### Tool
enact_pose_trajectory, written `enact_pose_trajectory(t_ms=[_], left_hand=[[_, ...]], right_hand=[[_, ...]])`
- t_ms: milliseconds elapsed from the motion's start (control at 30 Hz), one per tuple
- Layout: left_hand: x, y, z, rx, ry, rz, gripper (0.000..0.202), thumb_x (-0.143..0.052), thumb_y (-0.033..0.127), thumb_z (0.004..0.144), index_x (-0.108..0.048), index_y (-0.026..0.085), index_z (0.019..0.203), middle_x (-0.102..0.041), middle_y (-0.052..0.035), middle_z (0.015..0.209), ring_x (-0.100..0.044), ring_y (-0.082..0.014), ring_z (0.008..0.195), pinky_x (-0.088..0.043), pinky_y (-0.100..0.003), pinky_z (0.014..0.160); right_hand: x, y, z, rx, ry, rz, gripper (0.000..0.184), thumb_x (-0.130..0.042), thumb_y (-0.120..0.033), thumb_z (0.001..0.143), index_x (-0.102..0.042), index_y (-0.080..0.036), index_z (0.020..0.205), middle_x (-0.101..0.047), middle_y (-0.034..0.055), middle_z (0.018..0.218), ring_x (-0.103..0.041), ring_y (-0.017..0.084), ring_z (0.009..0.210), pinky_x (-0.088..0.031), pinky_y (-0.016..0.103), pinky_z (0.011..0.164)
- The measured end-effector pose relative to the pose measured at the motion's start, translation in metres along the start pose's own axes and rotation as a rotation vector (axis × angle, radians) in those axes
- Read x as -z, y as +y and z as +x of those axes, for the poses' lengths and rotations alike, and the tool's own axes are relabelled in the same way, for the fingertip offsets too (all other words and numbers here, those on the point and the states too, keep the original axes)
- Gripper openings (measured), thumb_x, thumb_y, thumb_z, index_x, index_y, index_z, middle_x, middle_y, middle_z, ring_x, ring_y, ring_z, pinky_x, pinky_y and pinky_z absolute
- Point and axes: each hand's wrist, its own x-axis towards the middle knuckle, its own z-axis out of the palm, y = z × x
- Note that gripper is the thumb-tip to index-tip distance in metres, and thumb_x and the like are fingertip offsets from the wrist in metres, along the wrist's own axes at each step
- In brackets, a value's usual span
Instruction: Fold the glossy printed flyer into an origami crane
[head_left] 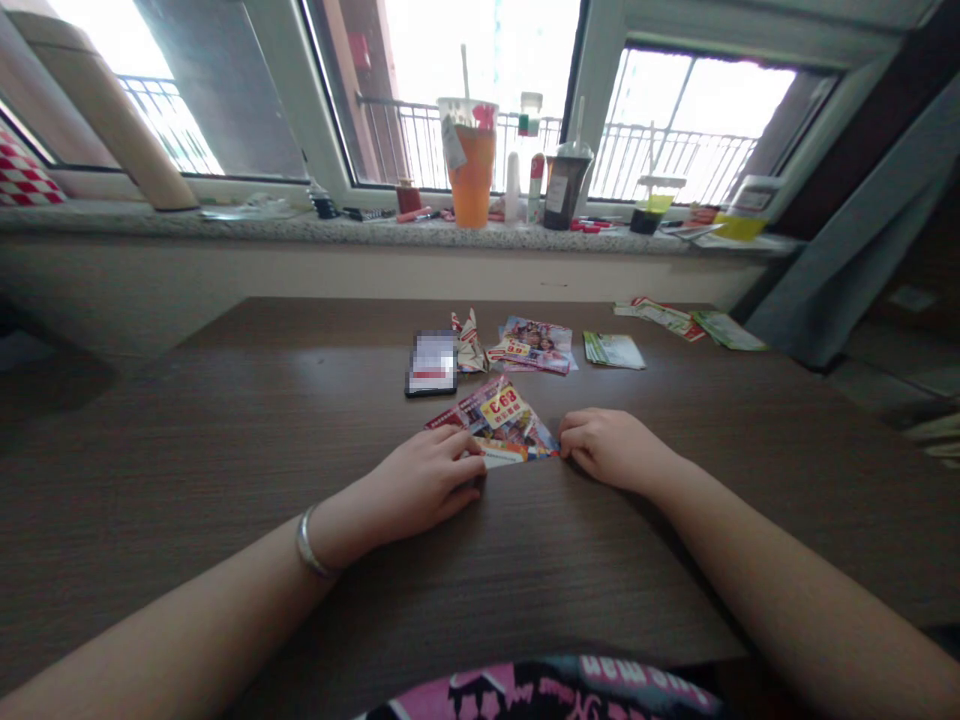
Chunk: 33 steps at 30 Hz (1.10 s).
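Note:
A colourful printed leaflet (pixel 501 424), folded into a triangle, lies on the dark wooden table (pixel 225 440) in front of me. My left hand (pixel 424 480), with a silver bracelet at the wrist, rests on the leaflet's left edge with fingers bent and pressing down. My right hand (pixel 611 447) is curled at the leaflet's right corner, fingertips pinching it against the table.
A phone (pixel 433 364) lies just beyond the leaflet, with a crumpled folded paper (pixel 470 342) and more leaflets (pixel 536 345) (pixel 613 350) (pixel 664 316) further back. On the windowsill (pixel 225 228) stand an orange drink cup (pixel 472 165), a dark drink (pixel 566 185), bottles and small items.

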Motion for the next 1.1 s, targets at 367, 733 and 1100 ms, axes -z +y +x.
enact_pose_trajectory(t_ms=[367, 733, 1100], left_hand=[[-0.006, 0.002, -0.001, -0.011, 0.036, -0.014, 0.018, -0.053, 0.028, 0.092, -0.061, 0.02, 0.106, -0.057, -0.0062, 0.128, -0.052, -0.0246, 0.117, -0.04, -0.044, 0.105], [-0.013, 0.005, -0.003, -0.015, 0.064, -0.007, 0.048, -0.057, 0.036, 0.09, -0.048, 0.03, 0.136, -0.053, -0.0073, 0.128, -0.047, -0.028, 0.123, -0.033, -0.05, 0.11], [-0.016, 0.002, -0.002, 0.008, 0.072, -0.051, 0.023, -0.055, 0.036, 0.091, -0.061, 0.02, 0.107, -0.051, -0.0096, 0.139, -0.041, -0.0256, 0.134, -0.025, -0.052, 0.116]], right_hand=[[-0.001, 0.008, -0.003, -0.043, 0.017, 0.029, 0.025, -0.048, -0.013, 0.084, -0.069, -0.021, 0.072, -0.071, 0.0024, 0.091, -0.063, 0.015, 0.082, -0.041, 0.025, 0.068], [-0.02, 0.004, 0.0, -0.177, 0.209, 0.182, 0.032, -0.046, -0.018, 0.089, -0.064, -0.025, 0.114, -0.068, 0.0034, 0.109, -0.063, 0.017, 0.093, -0.048, 0.029, 0.081], [-0.022, 0.004, 0.002, -0.006, 0.473, 0.21, 0.037, -0.054, -0.016, 0.084, -0.063, -0.024, 0.118, -0.056, 0.0103, 0.116, -0.053, 0.024, 0.106, -0.047, 0.044, 0.092]])
